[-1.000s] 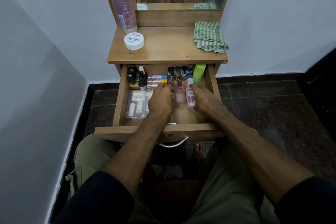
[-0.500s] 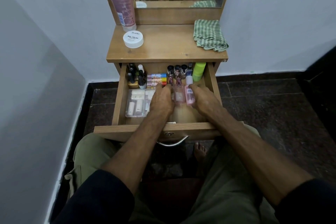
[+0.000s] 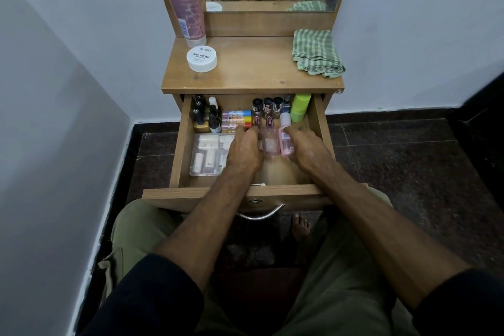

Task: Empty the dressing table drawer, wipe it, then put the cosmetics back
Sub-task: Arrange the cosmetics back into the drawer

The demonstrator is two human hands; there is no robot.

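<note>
Drawer stands pulled out under the tabletop, still stocked. Largest of its load is the clear case along the left wall; small dark bottles fill the back left corner, coloured sticks lie at the back middle, a green bottle stands in the back right corner. Between the hands, mid-drawer, lie a clear bottle and a pink bottle.

Left hand rests with fingers stretched forward, tips at the sticks and against the clear bottle's left side. Right hand has fingertips touching the pink bottle's right side; whether either grip has closed round a bottle cannot be told.

Judged from this, emptying has barely begun. Best to pinch each lying bottle at its middle, lift straight up clear of the neighbouring upright vials, and set them on the tabletop's bare middle, away from the folded green cloth at its right edge.
</note>
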